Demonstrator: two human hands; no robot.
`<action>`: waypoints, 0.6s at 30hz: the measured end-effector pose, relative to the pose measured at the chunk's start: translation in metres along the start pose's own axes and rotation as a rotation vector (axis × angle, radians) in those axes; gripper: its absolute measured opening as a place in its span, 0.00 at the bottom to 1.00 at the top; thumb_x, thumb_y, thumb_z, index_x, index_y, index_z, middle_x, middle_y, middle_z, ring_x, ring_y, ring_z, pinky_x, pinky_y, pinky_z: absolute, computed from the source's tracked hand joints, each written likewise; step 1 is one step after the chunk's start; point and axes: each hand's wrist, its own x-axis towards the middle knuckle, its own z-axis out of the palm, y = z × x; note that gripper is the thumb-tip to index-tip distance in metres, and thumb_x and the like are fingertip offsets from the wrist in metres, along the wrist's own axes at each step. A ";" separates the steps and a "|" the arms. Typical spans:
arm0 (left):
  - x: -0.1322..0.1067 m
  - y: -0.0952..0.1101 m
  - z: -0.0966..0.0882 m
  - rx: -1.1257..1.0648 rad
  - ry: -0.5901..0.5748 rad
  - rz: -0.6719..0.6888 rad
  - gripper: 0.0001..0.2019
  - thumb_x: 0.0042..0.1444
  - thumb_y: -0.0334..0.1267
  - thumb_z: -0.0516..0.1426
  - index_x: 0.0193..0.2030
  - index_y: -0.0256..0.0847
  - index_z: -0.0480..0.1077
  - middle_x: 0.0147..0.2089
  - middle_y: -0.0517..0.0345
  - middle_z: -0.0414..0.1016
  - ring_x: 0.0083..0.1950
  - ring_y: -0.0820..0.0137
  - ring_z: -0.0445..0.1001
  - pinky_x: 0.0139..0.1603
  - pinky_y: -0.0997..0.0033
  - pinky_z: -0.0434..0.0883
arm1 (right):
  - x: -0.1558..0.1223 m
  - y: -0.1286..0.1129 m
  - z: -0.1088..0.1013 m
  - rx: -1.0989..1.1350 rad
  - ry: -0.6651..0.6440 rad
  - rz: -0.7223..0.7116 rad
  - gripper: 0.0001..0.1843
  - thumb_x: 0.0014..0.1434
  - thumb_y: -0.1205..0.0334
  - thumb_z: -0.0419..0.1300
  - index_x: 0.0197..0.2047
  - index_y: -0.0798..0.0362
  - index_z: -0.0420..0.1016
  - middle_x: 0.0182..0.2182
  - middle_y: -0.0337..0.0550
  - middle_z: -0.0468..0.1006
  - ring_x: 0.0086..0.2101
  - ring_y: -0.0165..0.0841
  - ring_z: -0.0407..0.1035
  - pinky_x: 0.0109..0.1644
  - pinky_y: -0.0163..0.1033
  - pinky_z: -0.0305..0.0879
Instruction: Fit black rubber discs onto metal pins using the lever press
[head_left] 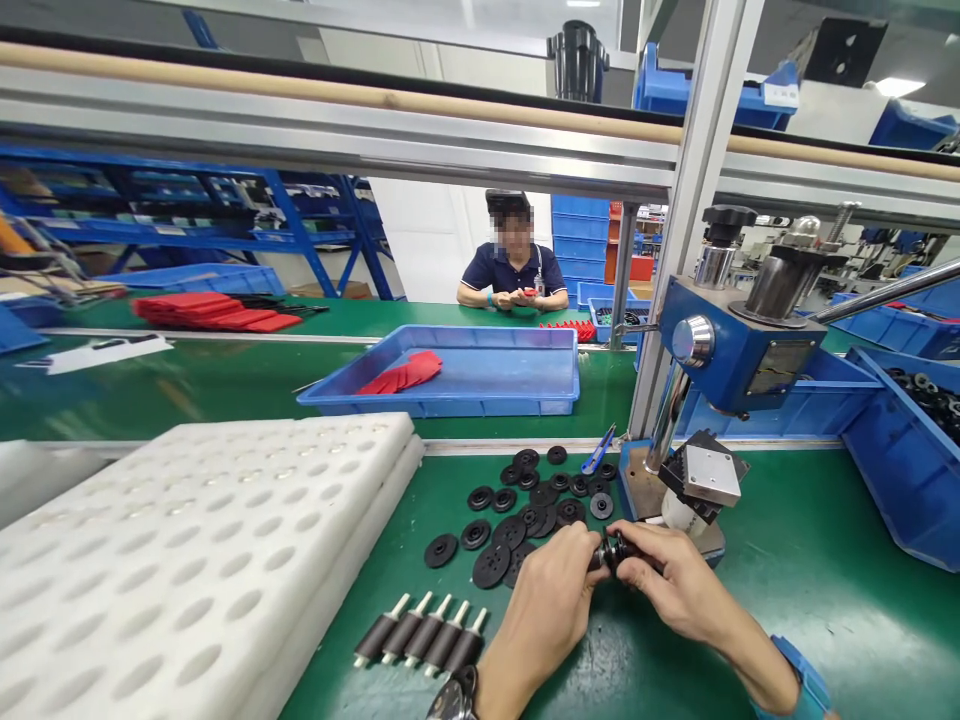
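My left hand (547,595) and my right hand (667,580) meet over the green bench, both pinched on one small black part (611,551) held between their fingertips. Just beyond my hands lies a heap of black round discs (529,505). A row of dark cylinders with pale pins (424,635) lies by my left wrist. The blue hand press (724,355) stands right behind my right hand, its square head (709,472) just above my fingers.
A white foam tray with rows of round holes (187,550) fills the left. A blue tray with red pieces (457,372) sits on the conveyor. Blue bins of black parts (911,440) stand at the right. A person across the belt handles a red piece.
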 end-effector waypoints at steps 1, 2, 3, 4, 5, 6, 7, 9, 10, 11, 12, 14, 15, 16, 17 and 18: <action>-0.001 0.000 0.001 -0.001 -0.002 -0.001 0.09 0.60 0.24 0.51 0.42 0.42 0.65 0.35 0.55 0.72 0.34 0.63 0.74 0.30 0.68 0.72 | 0.000 0.001 0.000 0.007 -0.010 0.007 0.17 0.70 0.50 0.54 0.44 0.54 0.77 0.31 0.43 0.75 0.32 0.34 0.68 0.37 0.37 0.63; -0.001 -0.001 0.002 -0.003 -0.001 -0.001 0.10 0.60 0.23 0.51 0.42 0.42 0.65 0.35 0.55 0.72 0.34 0.63 0.74 0.30 0.68 0.72 | 0.000 0.002 0.000 0.021 -0.019 0.018 0.18 0.71 0.50 0.54 0.44 0.55 0.77 0.31 0.43 0.75 0.32 0.33 0.67 0.37 0.37 0.63; -0.001 -0.001 0.003 -0.006 0.000 0.001 0.10 0.60 0.23 0.50 0.42 0.42 0.64 0.35 0.55 0.72 0.34 0.63 0.74 0.30 0.68 0.72 | 0.000 0.003 0.001 0.042 -0.027 0.031 0.19 0.71 0.49 0.54 0.44 0.55 0.77 0.31 0.43 0.74 0.32 0.33 0.67 0.36 0.36 0.64; -0.002 -0.001 0.003 -0.010 0.001 0.002 0.09 0.60 0.23 0.50 0.41 0.42 0.64 0.35 0.54 0.72 0.34 0.63 0.74 0.30 0.68 0.72 | -0.001 0.005 0.002 0.072 -0.036 0.045 0.19 0.70 0.48 0.54 0.44 0.55 0.77 0.31 0.43 0.74 0.31 0.32 0.67 0.35 0.36 0.65; -0.002 -0.001 0.004 -0.013 0.001 0.002 0.09 0.60 0.23 0.50 0.41 0.42 0.64 0.35 0.54 0.72 0.34 0.63 0.74 0.30 0.68 0.72 | -0.001 0.006 0.002 0.111 -0.045 0.058 0.20 0.70 0.47 0.54 0.45 0.56 0.78 0.32 0.43 0.74 0.31 0.32 0.67 0.35 0.35 0.66; -0.002 -0.001 0.004 -0.015 0.002 0.001 0.09 0.61 0.23 0.50 0.41 0.42 0.64 0.35 0.54 0.72 0.34 0.63 0.74 0.30 0.68 0.72 | -0.002 0.008 0.003 0.149 -0.051 0.070 0.21 0.70 0.46 0.55 0.46 0.56 0.78 0.32 0.43 0.74 0.31 0.32 0.67 0.34 0.35 0.67; -0.002 -0.001 0.004 -0.017 0.003 -0.001 0.09 0.61 0.24 0.50 0.41 0.42 0.64 0.35 0.55 0.72 0.34 0.63 0.74 0.30 0.68 0.72 | -0.002 0.009 0.004 0.184 -0.057 0.080 0.22 0.69 0.46 0.55 0.48 0.56 0.78 0.32 0.43 0.73 0.30 0.31 0.68 0.34 0.34 0.67; -0.003 -0.001 0.004 -0.019 0.010 -0.005 0.09 0.61 0.24 0.49 0.41 0.42 0.64 0.35 0.55 0.72 0.34 0.63 0.73 0.30 0.68 0.71 | -0.003 0.011 0.006 0.244 -0.060 0.096 0.23 0.69 0.46 0.56 0.52 0.56 0.77 0.32 0.42 0.73 0.29 0.30 0.68 0.33 0.34 0.69; -0.003 -0.001 0.004 -0.019 0.014 -0.008 0.09 0.61 0.24 0.49 0.41 0.42 0.65 0.35 0.55 0.72 0.35 0.63 0.73 0.30 0.68 0.71 | -0.003 0.011 0.007 0.270 -0.060 0.104 0.24 0.69 0.46 0.56 0.54 0.56 0.77 0.32 0.42 0.73 0.29 0.30 0.68 0.33 0.33 0.69; -0.003 0.000 0.005 -0.018 0.016 -0.011 0.09 0.61 0.24 0.49 0.41 0.42 0.65 0.35 0.55 0.72 0.35 0.64 0.73 0.31 0.68 0.71 | -0.003 0.012 0.008 0.296 -0.060 0.113 0.24 0.69 0.46 0.56 0.55 0.56 0.76 0.32 0.42 0.73 0.29 0.29 0.69 0.33 0.33 0.70; -0.003 0.000 0.005 -0.017 0.017 -0.013 0.09 0.61 0.24 0.49 0.41 0.42 0.65 0.35 0.55 0.72 0.35 0.64 0.73 0.31 0.68 0.71 | -0.003 0.012 0.009 0.321 -0.060 0.121 0.24 0.69 0.45 0.56 0.56 0.56 0.76 0.32 0.42 0.74 0.29 0.29 0.69 0.33 0.33 0.70; -0.003 0.000 0.006 -0.015 0.020 -0.014 0.09 0.62 0.25 0.49 0.41 0.42 0.64 0.35 0.55 0.71 0.35 0.64 0.73 0.31 0.68 0.71 | -0.004 0.012 0.010 0.355 -0.062 0.142 0.26 0.69 0.45 0.56 0.57 0.57 0.75 0.32 0.41 0.74 0.29 0.29 0.69 0.33 0.34 0.71; -0.003 0.000 0.006 -0.015 0.021 -0.014 0.09 0.62 0.25 0.49 0.41 0.42 0.64 0.35 0.55 0.71 0.35 0.64 0.73 0.31 0.68 0.71 | -0.004 0.012 0.011 0.360 -0.063 0.154 0.26 0.69 0.44 0.56 0.58 0.57 0.75 0.31 0.41 0.73 0.29 0.30 0.69 0.33 0.34 0.71; -0.003 0.000 0.006 -0.016 0.023 -0.014 0.08 0.62 0.25 0.49 0.41 0.42 0.64 0.35 0.55 0.71 0.35 0.64 0.73 0.31 0.69 0.71 | -0.004 0.011 0.011 0.361 -0.064 0.165 0.27 0.68 0.44 0.56 0.58 0.57 0.75 0.31 0.40 0.73 0.28 0.30 0.69 0.33 0.35 0.71; -0.003 0.000 0.006 -0.021 0.026 -0.014 0.08 0.62 0.25 0.49 0.41 0.42 0.64 0.35 0.55 0.71 0.35 0.64 0.73 0.31 0.69 0.71 | -0.004 0.011 0.012 0.360 -0.062 0.171 0.27 0.68 0.44 0.56 0.58 0.58 0.75 0.30 0.40 0.73 0.28 0.30 0.69 0.33 0.35 0.71; -0.003 0.000 0.006 -0.028 0.030 -0.013 0.09 0.62 0.24 0.49 0.41 0.42 0.64 0.35 0.55 0.71 0.34 0.65 0.73 0.31 0.69 0.71 | -0.004 0.012 0.012 0.359 -0.060 0.173 0.28 0.69 0.44 0.56 0.58 0.58 0.74 0.30 0.40 0.74 0.28 0.29 0.69 0.32 0.35 0.70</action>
